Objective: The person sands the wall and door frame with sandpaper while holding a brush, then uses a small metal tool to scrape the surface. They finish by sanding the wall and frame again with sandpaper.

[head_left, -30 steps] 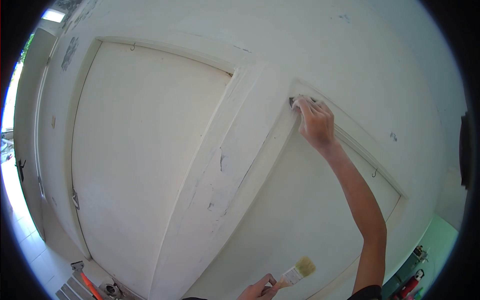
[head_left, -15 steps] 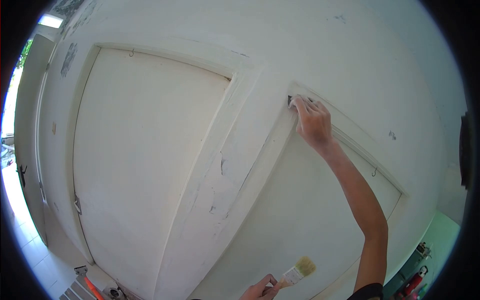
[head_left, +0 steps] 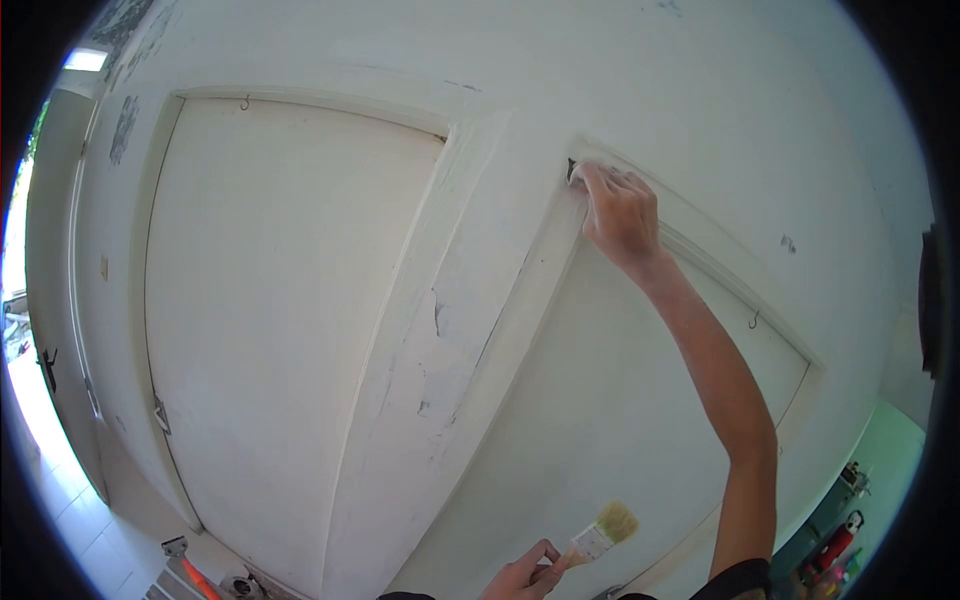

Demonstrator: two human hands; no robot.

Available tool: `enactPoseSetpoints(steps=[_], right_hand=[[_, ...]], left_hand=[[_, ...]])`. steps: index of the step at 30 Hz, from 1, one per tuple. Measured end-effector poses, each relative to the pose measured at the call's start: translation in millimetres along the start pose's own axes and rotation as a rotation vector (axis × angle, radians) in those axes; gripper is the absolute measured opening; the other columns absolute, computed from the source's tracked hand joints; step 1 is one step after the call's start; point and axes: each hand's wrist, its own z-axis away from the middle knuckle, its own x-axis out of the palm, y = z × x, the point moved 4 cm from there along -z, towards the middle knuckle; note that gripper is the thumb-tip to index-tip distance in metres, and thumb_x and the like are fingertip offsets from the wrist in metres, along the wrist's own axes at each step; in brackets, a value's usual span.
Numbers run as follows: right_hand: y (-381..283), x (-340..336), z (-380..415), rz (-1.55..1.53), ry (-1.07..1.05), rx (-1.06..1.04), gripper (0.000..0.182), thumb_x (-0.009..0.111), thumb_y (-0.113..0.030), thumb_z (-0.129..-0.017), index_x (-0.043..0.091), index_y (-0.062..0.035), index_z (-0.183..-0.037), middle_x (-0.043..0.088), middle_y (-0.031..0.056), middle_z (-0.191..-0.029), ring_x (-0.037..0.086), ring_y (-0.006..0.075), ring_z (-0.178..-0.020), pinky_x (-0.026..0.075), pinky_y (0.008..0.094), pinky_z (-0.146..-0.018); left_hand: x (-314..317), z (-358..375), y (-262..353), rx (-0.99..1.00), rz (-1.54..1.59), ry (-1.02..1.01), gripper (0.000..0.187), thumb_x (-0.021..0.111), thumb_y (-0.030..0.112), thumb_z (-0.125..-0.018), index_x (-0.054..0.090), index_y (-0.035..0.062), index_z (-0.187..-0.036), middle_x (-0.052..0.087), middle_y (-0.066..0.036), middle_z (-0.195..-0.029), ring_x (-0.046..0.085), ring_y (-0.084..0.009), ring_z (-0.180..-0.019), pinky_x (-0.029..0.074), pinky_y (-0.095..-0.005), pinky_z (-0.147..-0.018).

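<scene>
My right hand reaches up to the top left corner of the right-hand door frame. Its dusty white fingers press a small dark piece of sandpaper to the frame; most of the piece is hidden under them. Low in the view, my left hand is closed around the handle of a paintbrush. The brush tilts up to the right, its pale bristles off the door and touching nothing that I can see.
Another white door stands to the left. Between the doors, the wall strip has cracks and peeling patches. An orange-handled scraper shows at the lower left, near slats. A dark open door is at the far left.
The view has tilted slightly, so the doors sit at a different angle. My right hand stays at the frame corner with the sandpaper, and my left hand keeps hold of the paintbrush.
</scene>
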Motion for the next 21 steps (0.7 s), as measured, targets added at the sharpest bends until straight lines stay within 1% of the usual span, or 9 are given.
enactPoseSetpoints(steps=[1,4,8,11,13,14,16,20,21], right_hand=[[-4.9,-0.7,4.0,-0.039,-0.022,-0.046,0.027,0.063,0.004,-0.077,0.058,-0.0094,-0.099,0.072,0.0097,-0.097,0.070,0.0242,-0.089,0.049,0.0366,-0.073],[14.1,-6.7,-6.4,-0.006,-0.120,-0.052,0.026,0.064,0.004,-0.078,0.059,-0.0090,-0.099,0.072,0.0098,-0.098,0.071,0.0240,-0.088,0.048,0.0352,-0.074],[4.7,-7.3,10.1,0.076,-0.038,-0.038,0.024,0.063,0.005,-0.079,0.060,-0.0084,-0.099,0.073,0.0087,-0.095,0.071,0.0241,-0.087,0.049,0.0349,-0.073],[5.7,-18.0,20.0,-0.083,-0.013,-0.071,0.026,0.063,0.005,-0.082,0.062,-0.0124,-0.101,0.074,0.0045,-0.091,0.071,0.0260,-0.080,0.050,0.0372,-0.072],[21.0,-19.6,11.8,-0.081,-0.072,0.114,0.026,0.064,0.005,-0.081,0.062,-0.0125,-0.100,0.075,0.0044,-0.092,0.071,0.0259,-0.081,0.051,0.0375,-0.072],[21.6,-15.7,6.5,-0.078,-0.074,0.120,0.026,0.064,0.005,-0.081,0.062,-0.0125,-0.100,0.075,0.0044,-0.092,0.071,0.0259,-0.081,0.051,0.0375,-0.072],[6.8,-9.1,-6.5,-0.038,-0.012,-0.048,0.026,0.065,0.006,-0.073,0.060,-0.0075,-0.095,0.073,0.0076,-0.090,0.071,0.0230,-0.086,0.050,0.0349,-0.072],[1.3,-7.3,7.4,0.028,0.042,-0.086,0.027,0.064,0.007,-0.072,0.059,-0.0068,-0.095,0.073,0.0075,-0.090,0.071,0.0226,-0.089,0.050,0.0351,-0.071],[4.0,-10.8,5.8,0.006,-0.004,-0.083,0.027,0.064,0.006,-0.076,0.060,-0.0063,-0.099,0.074,0.0081,-0.091,0.071,0.0244,-0.085,0.051,0.0359,-0.072]], left_hand=[[-1.6,0.9,-1.9,-0.009,0.000,0.002,0.023,0.054,0.029,-0.107,0.049,0.0070,-0.100,0.039,0.003,-0.060,0.033,-0.0072,-0.053,0.028,-0.0272,-0.048],[-3.7,-3.0,-3.8,-0.038,-0.027,0.021,0.023,0.054,0.028,-0.107,0.048,0.0065,-0.100,0.040,0.002,-0.061,0.033,-0.0074,-0.054,0.029,-0.0274,-0.049],[-0.6,-2.0,0.8,-0.064,-0.023,-0.011,0.024,0.054,0.029,-0.107,0.048,0.0066,-0.101,0.041,0.002,-0.062,0.034,-0.0075,-0.055,0.030,-0.0273,-0.049],[-2.2,-0.2,6.2,-0.048,-0.005,0.013,0.024,0.054,0.029,-0.107,0.048,0.0070,-0.100,0.041,0.003,-0.062,0.034,-0.0073,-0.055,0.030,-0.0273,-0.049],[-0.6,-1.7,4.0,-0.064,0.032,0.017,0.024,0.054,0.029,-0.107,0.048,0.0073,-0.100,0.041,0.003,-0.062,0.033,-0.0072,-0.055,0.030,-0.0273,-0.049],[-0.1,-3.2,0.6,-0.056,0.009,0.015,0.023,0.054,0.029,-0.107,0.048,0.0076,-0.099,0.041,0.003,-0.062,0.033,-0.0069,-0.054,0.029,-0.0270,-0.049],[-1.0,-5.8,-5.0,-0.053,-0.025,0.011,0.023,0.054,0.029,-0.107,0.048,0.0078,-0.099,0.040,0.003,-0.062,0.033,-0.0066,-0.054,0.029,-0.0267,-0.049],[-8.6,-5.5,-8.9,-0.092,-0.001,-0.011,0.022,0.054,0.028,-0.107,0.048,0.0081,-0.100,0.040,0.003,-0.061,0.032,-0.0063,-0.054,0.029,-0.0258,-0.049],[-9.2,-7.4,-9.8,-0.105,0.035,-0.007,0.022,0.054,0.028,-0.107,0.049,0.0082,-0.100,0.039,0.004,-0.061,0.032,-0.0063,-0.053,0.028,-0.0259,-0.049]])
